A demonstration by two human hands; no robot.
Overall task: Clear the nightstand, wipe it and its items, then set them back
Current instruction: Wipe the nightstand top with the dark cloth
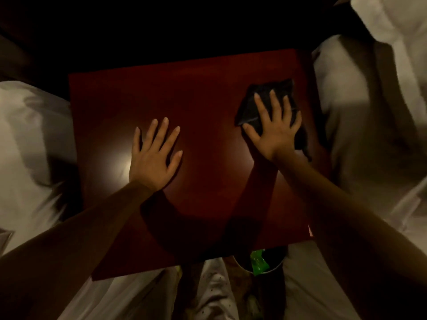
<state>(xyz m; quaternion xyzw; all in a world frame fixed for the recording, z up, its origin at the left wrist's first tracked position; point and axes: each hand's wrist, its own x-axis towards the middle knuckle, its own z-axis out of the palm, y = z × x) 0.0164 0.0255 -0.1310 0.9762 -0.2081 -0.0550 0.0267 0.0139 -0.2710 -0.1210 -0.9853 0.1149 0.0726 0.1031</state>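
At desk (196, 88) far-right corner, R hand (275, 130) presses dark cloth (263, 86) flat, fingers (261, 107) spread; bare top runs left toward L hand (152, 158), palm down, fingers splayed.

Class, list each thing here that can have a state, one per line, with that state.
Nightstand: glossy top, being wiped.
Cloth: crumpled, near the right edge.
Left hand: open, flat on the wood.
Right hand: open, fingers spread, pressing the Cloth.
Green wrapper: in a round bin below.
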